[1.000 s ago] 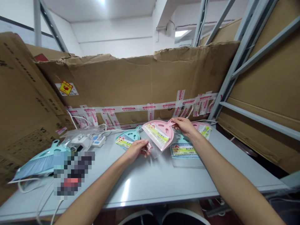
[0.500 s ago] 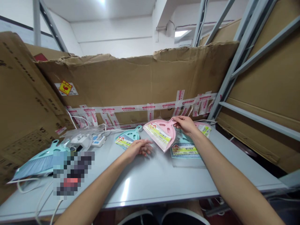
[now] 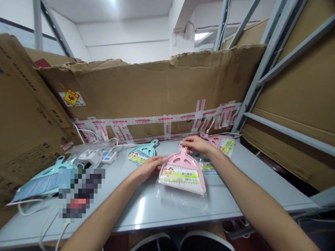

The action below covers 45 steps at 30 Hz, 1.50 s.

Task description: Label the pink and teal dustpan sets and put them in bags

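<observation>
A pink dustpan and brush set (image 3: pixel 180 170) in clear plastic with a yellow-green label is held tilted above the table, its handle pointing away from me. My right hand (image 3: pixel 195 144) pinches the handle's end. At the left edge of the set, my left hand (image 3: pixel 153 167) has its fingers closed on the rim, with some fingertips hidden behind it. Partly covered by the pink set and my right arm, a wrapped teal set (image 3: pixel 209 167) lies on the table. Beyond my left hand rests another teal set (image 3: pixel 148 150).
Behind my right hand lies a second pink set (image 3: pixel 216 140). On the left of the table (image 3: pixel 125 209) are an unwrapped teal dustpan and brush (image 3: pixel 44 179), power plugs (image 3: pixel 108 157), cables and a blurred-out patch. A large taped cardboard box (image 3: pixel 146 90) stands along the back.
My right hand has brought the pink set left and toward me, turning its wide edge to face me. The left hand has closed on its side. The second pink set shows more now.
</observation>
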### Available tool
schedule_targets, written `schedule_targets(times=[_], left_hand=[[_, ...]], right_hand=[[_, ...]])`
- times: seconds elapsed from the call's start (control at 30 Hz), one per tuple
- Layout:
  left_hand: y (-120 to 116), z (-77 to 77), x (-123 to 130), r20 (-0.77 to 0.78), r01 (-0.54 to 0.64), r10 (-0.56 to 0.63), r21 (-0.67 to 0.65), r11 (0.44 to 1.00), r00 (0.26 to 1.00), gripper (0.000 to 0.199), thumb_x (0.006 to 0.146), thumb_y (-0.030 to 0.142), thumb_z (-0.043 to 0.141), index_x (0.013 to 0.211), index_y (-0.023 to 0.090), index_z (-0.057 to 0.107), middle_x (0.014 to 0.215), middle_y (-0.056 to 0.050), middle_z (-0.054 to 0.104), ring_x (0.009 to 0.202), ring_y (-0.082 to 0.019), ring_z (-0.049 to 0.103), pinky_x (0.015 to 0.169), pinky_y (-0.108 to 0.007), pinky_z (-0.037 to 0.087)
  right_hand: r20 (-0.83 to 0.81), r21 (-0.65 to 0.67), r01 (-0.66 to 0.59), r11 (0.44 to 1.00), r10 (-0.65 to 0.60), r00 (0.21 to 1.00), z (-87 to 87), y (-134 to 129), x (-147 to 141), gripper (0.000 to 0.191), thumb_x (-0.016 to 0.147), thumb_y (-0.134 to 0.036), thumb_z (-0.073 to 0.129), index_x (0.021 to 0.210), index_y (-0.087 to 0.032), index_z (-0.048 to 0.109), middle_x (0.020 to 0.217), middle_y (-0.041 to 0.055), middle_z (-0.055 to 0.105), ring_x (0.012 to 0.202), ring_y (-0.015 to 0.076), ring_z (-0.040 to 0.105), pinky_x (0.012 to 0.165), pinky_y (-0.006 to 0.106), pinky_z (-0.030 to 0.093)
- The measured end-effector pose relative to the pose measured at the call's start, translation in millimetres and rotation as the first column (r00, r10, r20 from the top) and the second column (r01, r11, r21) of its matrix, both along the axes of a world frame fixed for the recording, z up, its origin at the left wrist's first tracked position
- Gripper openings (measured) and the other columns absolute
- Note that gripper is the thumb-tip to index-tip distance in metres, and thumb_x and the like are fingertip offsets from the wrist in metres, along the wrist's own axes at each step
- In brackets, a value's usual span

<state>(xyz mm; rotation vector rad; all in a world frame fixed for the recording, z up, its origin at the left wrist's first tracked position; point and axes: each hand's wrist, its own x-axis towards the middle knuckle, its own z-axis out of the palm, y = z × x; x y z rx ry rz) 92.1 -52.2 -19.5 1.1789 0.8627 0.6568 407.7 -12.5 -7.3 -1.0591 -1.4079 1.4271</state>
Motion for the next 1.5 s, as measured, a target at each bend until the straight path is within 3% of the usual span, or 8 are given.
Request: schedule_targets(times=[0.2, 0.47, 0.53, 0.67, 0.77, 0.93, 1.27, 1.5], left_hand=[[0, 9.0, -6, -0.299, 0.005, 0.105, 0.344, 0.939, 0.948, 0.083, 0.081, 0.073, 0.089, 0.138, 0.014, 0.076, 0.086, -0.006, 0.079, 0.067, -0.020, 0.069, 0.062, -0.029, 0.051], [11, 16.5, -22, -0.445, -0.023, 0.249, 0.453, 0.891, 0.860, 0.077, 0.082, 0.065, 0.086, 0.138, 0.013, 0.074, 0.069, -0.001, 0.075, 0.059, -0.020, 0.066, 0.058, -0.028, 0.046], [16, 21.3, -29, -0.469, -0.027, 0.268, 0.459, 0.888, 0.842, 0.076, 0.081, 0.064, 0.085, 0.138, 0.015, 0.073, 0.073, -0.003, 0.078, 0.062, -0.022, 0.069, 0.058, -0.029, 0.048], [18, 26.8, -35, -0.503, -0.051, 0.361, 0.528, 0.848, 0.785, 0.073, 0.085, 0.058, 0.079, 0.142, 0.015, 0.071, 0.077, -0.005, 0.081, 0.063, -0.024, 0.072, 0.059, -0.030, 0.049], [15, 23.6, -31, -0.521, -0.043, 0.409, 0.578, 0.815, 0.749, 0.072, 0.089, 0.054, 0.073, 0.149, 0.015, 0.067, 0.070, -0.002, 0.078, 0.054, -0.023, 0.068, 0.057, -0.030, 0.046], [9, 12.5, -21, -0.504, 0.042, 0.424, 0.679, 0.733, 0.752, 0.063, 0.092, 0.048, 0.073, 0.150, 0.023, 0.071, 0.073, -0.002, 0.080, 0.063, -0.026, 0.072, 0.068, -0.032, 0.049], [13, 9.1, -24, -0.568, 0.219, 0.473, 0.765, 0.606, 0.674, 0.055, 0.101, 0.046, 0.068, 0.152, 0.027, 0.071, 0.118, -0.009, 0.084, 0.099, -0.032, 0.077, 0.092, -0.037, 0.052], [19, 8.4, -30, -0.613, 0.282, 0.625, 0.785, 0.552, 0.484, 0.046, 0.107, 0.048, 0.056, 0.139, 0.020, 0.074, 0.116, -0.014, 0.078, 0.108, -0.034, 0.072, 0.093, -0.041, 0.051]], right_hand=[[0.036, 0.005, 0.106, 0.994, -0.106, 0.994, -6.4, 2, -14, 0.036, 0.086, -0.045, 0.097, 0.088, -0.014, 0.081, 0.067, 0.0043, 0.074, 0.053, 0.0096, 0.062, 0.044, 0.016, 0.045], [0.180, 0.182, 0.315, 0.932, -0.346, 0.921, 1.5, 9, -3, 0.020, 0.103, -0.038, 0.079, 0.099, -0.018, 0.076, 0.098, 0.0117, 0.085, 0.072, 0.0181, 0.079, 0.056, 0.023, 0.057], [0.441, 0.343, 0.294, 0.892, -0.429, 0.788, 6.0, 7, 7, 0.020, 0.106, -0.036, 0.073, 0.102, -0.018, 0.079, 0.095, 0.0113, 0.085, 0.079, 0.0215, 0.080, 0.068, 0.027, 0.060], [0.779, 0.520, 0.187, 0.833, -0.553, 0.295, 9.9, 0, 26, 0.030, 0.107, -0.040, 0.067, 0.115, -0.017, 0.084, 0.110, 0.0185, 0.086, 0.110, 0.0323, 0.080, 0.095, 0.037, 0.058], [0.844, 0.491, 0.190, 0.850, -0.518, 0.136, 7.1, -2, 30, 0.038, 0.109, -0.042, 0.061, 0.126, -0.017, 0.083, 0.126, 0.0227, 0.083, 0.119, 0.0348, 0.078, 0.097, 0.038, 0.056], [0.901, 0.379, 0.134, 0.916, -0.398, 0.174, -1.2, 4, 27, 0.036, 0.107, -0.040, 0.065, 0.127, -0.017, 0.085, 0.124, 0.0211, 0.084, 0.114, 0.0335, 0.080, 0.096, 0.037, 0.056], [0.882, 0.411, 0.114, 0.904, -0.426, 0.201, -9.6, 11, 25, 0.035, 0.105, -0.031, 0.066, 0.131, -0.016, 0.084, 0.127, 0.0200, 0.084, 0.118, 0.0307, 0.078, 0.101, 0.034, 0.054], [0.861, 0.423, 0.132, 0.897, -0.443, 0.251, -7.4, 13, 27, 0.036, 0.110, -0.032, 0.062, 0.133, -0.016, 0.083, 0.127, 0.0173, 0.085, 0.120, 0.0290, 0.079, 0.101, 0.032, 0.053]])
